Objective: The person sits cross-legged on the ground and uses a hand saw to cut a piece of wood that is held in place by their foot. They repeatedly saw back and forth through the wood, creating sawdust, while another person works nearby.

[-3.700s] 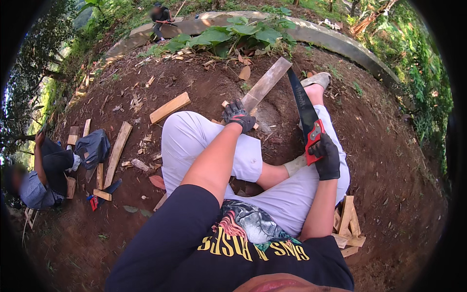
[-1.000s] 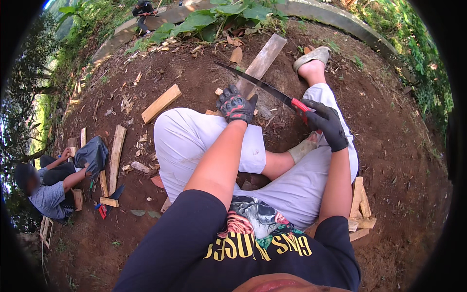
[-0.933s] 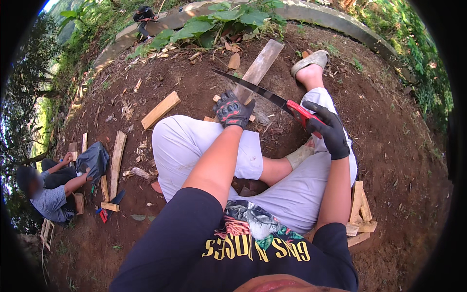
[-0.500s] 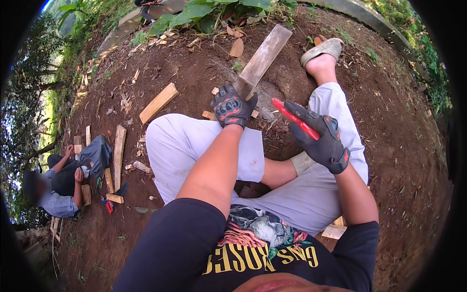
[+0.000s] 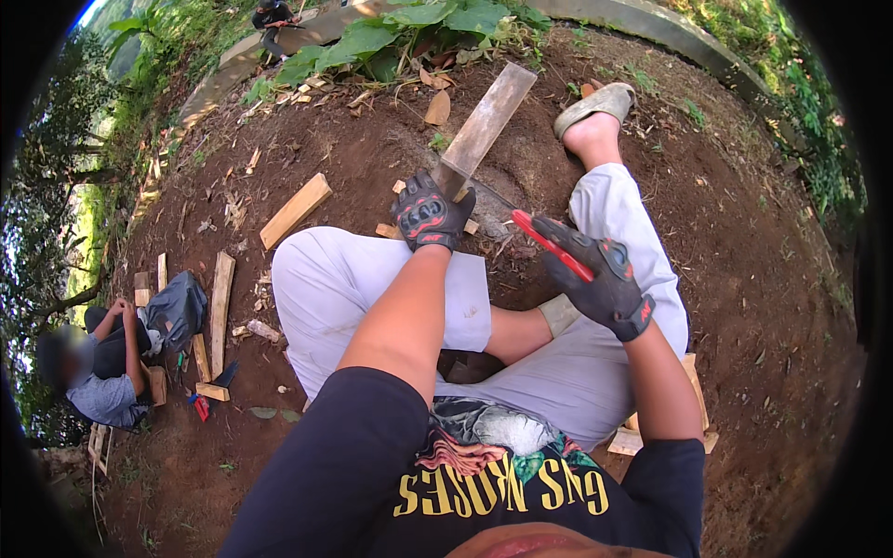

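My gloved left hand (image 5: 433,212) is closed around the near end of a weathered plank (image 5: 491,113) and presses on it. That plank slants away from me, low over the ground, with small wood blocks (image 5: 389,231) beside my hand. In my gloved right hand (image 5: 600,279) is the red handle of a saw (image 5: 551,244). Its thin dark blade shows nearly edge-on and reaches left to the plank, just beyond my left hand. Whether the teeth have cut into the wood cannot be made out.
A loose board (image 5: 296,210) lies left of my knee. More boards (image 5: 221,312) and a red-handled tool (image 5: 199,405) lie near a seated person (image 5: 107,372) at left. Wood pieces (image 5: 629,441) lie by my right hip. Another person (image 5: 273,23) sits beyond the leafy plant (image 5: 409,33).
The whole view has shifted slightly, so most things sit a little further left and lower. My right hand with the saw appears drawn back slightly from the plank. My left hand keeps its hold.
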The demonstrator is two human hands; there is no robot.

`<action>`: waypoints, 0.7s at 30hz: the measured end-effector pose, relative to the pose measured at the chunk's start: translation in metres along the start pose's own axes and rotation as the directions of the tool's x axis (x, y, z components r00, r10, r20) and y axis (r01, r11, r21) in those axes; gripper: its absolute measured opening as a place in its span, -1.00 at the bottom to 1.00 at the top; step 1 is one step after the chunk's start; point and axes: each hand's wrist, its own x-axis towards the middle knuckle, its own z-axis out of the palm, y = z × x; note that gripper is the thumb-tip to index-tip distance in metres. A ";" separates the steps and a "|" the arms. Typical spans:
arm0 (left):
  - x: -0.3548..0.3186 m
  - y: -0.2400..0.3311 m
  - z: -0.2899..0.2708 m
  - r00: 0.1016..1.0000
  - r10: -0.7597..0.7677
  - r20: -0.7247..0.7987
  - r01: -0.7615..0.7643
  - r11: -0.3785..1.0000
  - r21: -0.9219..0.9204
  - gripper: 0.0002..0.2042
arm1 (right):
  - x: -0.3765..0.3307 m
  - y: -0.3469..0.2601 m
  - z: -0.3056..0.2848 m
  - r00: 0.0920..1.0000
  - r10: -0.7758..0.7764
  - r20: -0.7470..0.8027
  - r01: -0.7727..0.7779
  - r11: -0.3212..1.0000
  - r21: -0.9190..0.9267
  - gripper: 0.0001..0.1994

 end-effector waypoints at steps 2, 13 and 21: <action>0.001 -0.004 0.004 1.000 -0.005 -0.012 0.004 1.000 -0.006 -0.04 | -0.039 -0.004 -0.031 0.996 0.085 0.003 -0.085 0.996 0.019 -0.49; 0.012 -0.016 -0.007 0.984 0.116 0.133 -0.117 0.993 -0.003 -0.06 | -0.029 -0.033 -0.029 0.985 0.134 0.112 -0.137 0.990 0.019 -0.50; 0.015 -0.017 0.001 0.985 0.164 0.056 -0.157 0.981 -0.114 -0.31 | 0.179 -0.007 0.123 0.992 -0.125 -0.032 0.129 0.968 0.216 -0.49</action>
